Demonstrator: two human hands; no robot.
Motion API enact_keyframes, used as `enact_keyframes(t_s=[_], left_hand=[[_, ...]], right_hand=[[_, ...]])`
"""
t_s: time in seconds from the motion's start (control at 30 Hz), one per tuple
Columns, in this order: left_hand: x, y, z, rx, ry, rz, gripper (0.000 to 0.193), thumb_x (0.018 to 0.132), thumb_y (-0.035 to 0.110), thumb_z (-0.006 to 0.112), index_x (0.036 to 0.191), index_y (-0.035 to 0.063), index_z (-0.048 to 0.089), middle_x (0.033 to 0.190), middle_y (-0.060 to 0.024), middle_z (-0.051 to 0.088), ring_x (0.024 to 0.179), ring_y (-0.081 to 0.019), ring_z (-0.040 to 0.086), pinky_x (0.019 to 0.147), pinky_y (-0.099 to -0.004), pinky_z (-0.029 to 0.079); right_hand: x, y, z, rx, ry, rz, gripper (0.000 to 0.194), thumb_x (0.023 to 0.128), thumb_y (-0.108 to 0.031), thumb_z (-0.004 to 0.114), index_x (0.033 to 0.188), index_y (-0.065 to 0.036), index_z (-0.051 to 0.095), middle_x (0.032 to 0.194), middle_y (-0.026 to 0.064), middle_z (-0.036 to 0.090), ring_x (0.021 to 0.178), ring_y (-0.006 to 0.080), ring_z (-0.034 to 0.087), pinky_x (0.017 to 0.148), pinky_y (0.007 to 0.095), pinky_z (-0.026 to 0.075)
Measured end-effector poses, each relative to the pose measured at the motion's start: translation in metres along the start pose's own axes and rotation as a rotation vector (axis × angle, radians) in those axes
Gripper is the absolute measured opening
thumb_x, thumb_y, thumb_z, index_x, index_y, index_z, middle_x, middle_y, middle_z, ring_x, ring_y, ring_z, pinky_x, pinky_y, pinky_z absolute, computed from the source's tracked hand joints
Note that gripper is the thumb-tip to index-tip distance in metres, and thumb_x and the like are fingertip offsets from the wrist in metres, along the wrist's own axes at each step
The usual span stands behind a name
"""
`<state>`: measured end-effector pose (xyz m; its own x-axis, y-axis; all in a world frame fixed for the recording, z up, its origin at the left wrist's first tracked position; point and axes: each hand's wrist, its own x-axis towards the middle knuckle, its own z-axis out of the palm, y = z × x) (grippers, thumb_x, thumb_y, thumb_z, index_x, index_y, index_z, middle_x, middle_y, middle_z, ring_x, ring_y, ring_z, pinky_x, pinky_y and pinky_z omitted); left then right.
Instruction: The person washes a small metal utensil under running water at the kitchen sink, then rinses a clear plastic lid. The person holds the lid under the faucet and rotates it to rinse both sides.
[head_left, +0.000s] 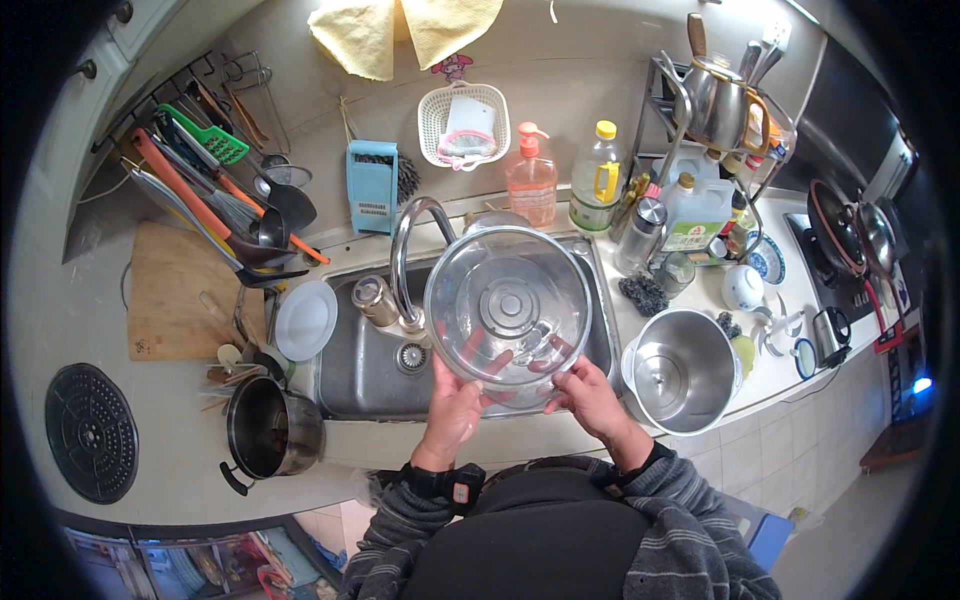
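Note:
A clear, round bowl (517, 259) with a raised ring at the centre of its base is held over the steel sink (349, 394). My left hand (452, 409) grips its near left side, with fingers showing through the clear wall. On the near right, my right hand (592, 397) holds the same bowl by thumb and fingers. The curved chrome faucet (400, 262) stands just left of the bowl. A metal cup (373, 300) is beside the faucet, above the sink's left part. Much of the basin's right side is seen only through the bowl.
Right of the sink are a stainless-steel pot (679, 367), a scouring pad (643, 295), a drinking glass (677, 274) and chopper blades (780, 322). On the left sit a white plate (306, 321), a dark cooking pot (274, 427) and a cutting board (180, 292). A soap dispenser (531, 184) stands behind.

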<state>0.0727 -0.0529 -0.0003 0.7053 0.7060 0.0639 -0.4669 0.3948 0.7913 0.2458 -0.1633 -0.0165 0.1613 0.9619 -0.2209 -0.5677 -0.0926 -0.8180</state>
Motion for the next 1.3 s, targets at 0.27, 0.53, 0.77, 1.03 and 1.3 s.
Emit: enact_keyframes(t_s=[0.27, 0.53, 0.77, 1.03, 1.3], left_hand=[[-0.002, -0.011, 0.015, 0.041, 0.112, 0.062, 0.083, 0.084, -0.004, 0.042, 0.142, 0.0316, -0.006, 0.146, -0.0119, 0.017, 0.125, -0.0367, 0.038, 0.078, -0.0421, 0.056], [-0.005, -0.011, 0.019, 0.039, 0.130, 0.064, 0.083, 0.084, -0.006, 0.041, 0.141, 0.0318, -0.006, 0.145, -0.0127, 0.018, 0.125, -0.0370, 0.039, 0.078, -0.0438, 0.056], [-0.009, 0.001, 0.005, -0.040, 0.040, 0.012, 0.084, 0.082, -0.009, 0.040, 0.142, 0.0316, -0.003, 0.146, -0.0131, 0.017, 0.124, -0.0389, 0.039, 0.078, -0.0457, 0.056], [-0.011, 0.015, -0.019, -0.061, -0.017, -0.099, 0.079, 0.083, 0.001, 0.046, 0.143, 0.0280, 0.003, 0.144, -0.0154, 0.023, 0.122, -0.0390, 0.042, 0.083, -0.0474, 0.053], [-0.012, -0.015, 0.014, -0.147, 0.178, 0.131, 0.062, 0.087, 0.009, 0.048, 0.140, 0.0108, 0.017, 0.138, -0.0196, 0.034, 0.121, -0.0346, 0.043, 0.093, -0.0458, 0.046]], right_hand=[[0.005, 0.003, 0.007, -0.078, 0.001, -0.138, 0.070, 0.085, -0.003, 0.053, 0.143, -0.010, 0.016, 0.117, 0.0099, 0.054, 0.095, 0.0140, 0.054, 0.082, 0.0284, 0.044], [0.006, 0.000, 0.011, -0.106, 0.016, -0.091, 0.075, 0.080, 0.000, 0.057, 0.143, -0.007, 0.017, 0.116, 0.0096, 0.055, 0.095, 0.0156, 0.056, 0.083, 0.0299, 0.045], [-0.003, -0.012, 0.003, -0.034, -0.156, 0.024, 0.062, 0.087, -0.003, 0.043, 0.143, -0.007, 0.017, 0.123, 0.0143, 0.052, 0.095, 0.0192, 0.059, 0.085, 0.0305, 0.047], [-0.005, -0.019, 0.000, -0.005, -0.165, 0.091, 0.063, 0.087, -0.003, 0.034, 0.144, -0.009, 0.008, 0.123, 0.0182, 0.051, 0.095, 0.0277, 0.062, 0.082, 0.0319, 0.052], [0.008, -0.001, 0.026, 0.034, -0.106, -0.053, 0.058, 0.094, -0.008, 0.037, 0.144, -0.008, 0.006, 0.121, 0.0140, 0.052, 0.092, 0.0212, 0.062, 0.079, 0.0310, 0.053]])
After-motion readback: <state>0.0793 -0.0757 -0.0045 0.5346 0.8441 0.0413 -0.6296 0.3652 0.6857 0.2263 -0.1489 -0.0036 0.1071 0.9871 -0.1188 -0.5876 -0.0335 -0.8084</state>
